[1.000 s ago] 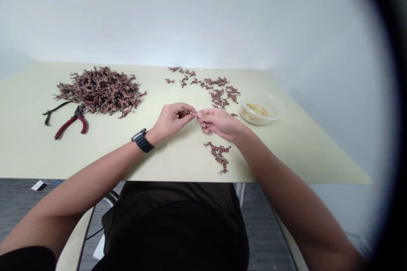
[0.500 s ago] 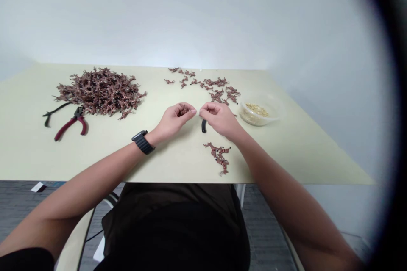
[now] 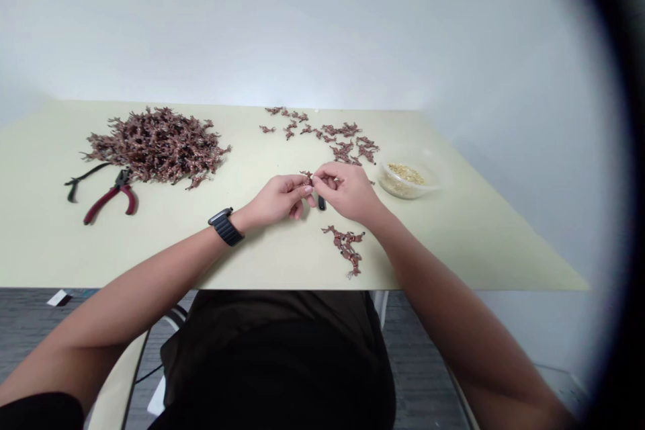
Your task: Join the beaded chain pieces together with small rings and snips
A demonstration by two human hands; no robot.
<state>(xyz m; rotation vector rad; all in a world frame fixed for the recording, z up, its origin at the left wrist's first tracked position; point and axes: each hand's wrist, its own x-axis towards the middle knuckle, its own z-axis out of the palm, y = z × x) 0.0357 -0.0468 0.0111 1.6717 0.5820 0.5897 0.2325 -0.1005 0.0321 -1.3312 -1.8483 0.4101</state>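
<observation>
My left hand [image 3: 285, 198] is closed, pinching a small brown reindeer-like figure [image 3: 306, 176] between thumb and fingers. Against it, my right hand [image 3: 345, 189] has thumb and index pressed together at the figure's edge; what sits in that pinch is too small to make out. Partly under the right hand shows a black curved handle [image 3: 322, 203]. Closer to the table's front edge lies a little group of the same brown figures [image 3: 347, 247]. More of these figures [image 3: 344, 150] are scattered beyond the right hand.
A large heap of brown figures [image 3: 164, 144] covers the left of the table [image 3: 242, 262]. Beside it lie red-handled pliers [image 3: 108, 201] and a black-handled tool [image 3: 75, 187]. On the right stands a clear plastic bowl [image 3: 396, 188] with small gold pieces [image 3: 407, 173].
My left hand has turned, its fingers now showing below the thumb, and the figure now sticks up from its fingertips. The right hand's fingertips have come up to the figure.
</observation>
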